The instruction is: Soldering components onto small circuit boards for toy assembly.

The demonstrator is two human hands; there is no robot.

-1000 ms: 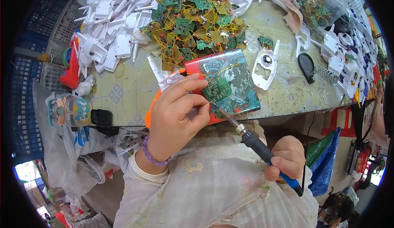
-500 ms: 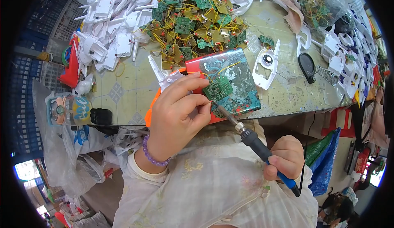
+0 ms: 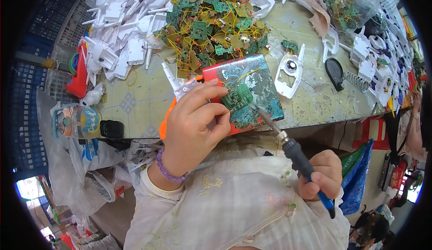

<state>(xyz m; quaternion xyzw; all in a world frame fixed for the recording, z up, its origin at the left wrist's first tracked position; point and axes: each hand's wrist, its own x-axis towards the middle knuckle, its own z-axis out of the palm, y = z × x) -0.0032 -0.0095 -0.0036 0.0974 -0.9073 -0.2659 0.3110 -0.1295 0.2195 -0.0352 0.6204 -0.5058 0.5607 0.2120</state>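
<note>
My right hand (image 3: 321, 176) grips a soldering iron (image 3: 298, 154) with a dark grip and a blue handle. Its metal tip points up and left, just right of a small green circuit board (image 3: 237, 98). Thumb and forefinger of my left hand (image 3: 197, 120) are pinched together at the board's lower left edge; what lies between them is hidden. Under that hand shows part of a white plastic housing (image 3: 170, 75). The board lies over a glossy patterned book or box (image 3: 267, 81) with a red edge. An orange piece (image 3: 168, 118) sticks out beside my left hand.
A heap of wired circuit boards (image 3: 211, 25) covers the table's far middle. White plastic housings (image 3: 119, 47) pile up at the left. Nearer right lie a single white housing (image 3: 288, 75), a black oval part (image 3: 335, 73) and a coiled metal spring (image 3: 356, 82). A clear jar (image 3: 76, 121) stands left.
My right hand has drawn the soldering iron rightward and slightly down, so its tip has left the board's lower edge. My left hand has barely moved.
</note>
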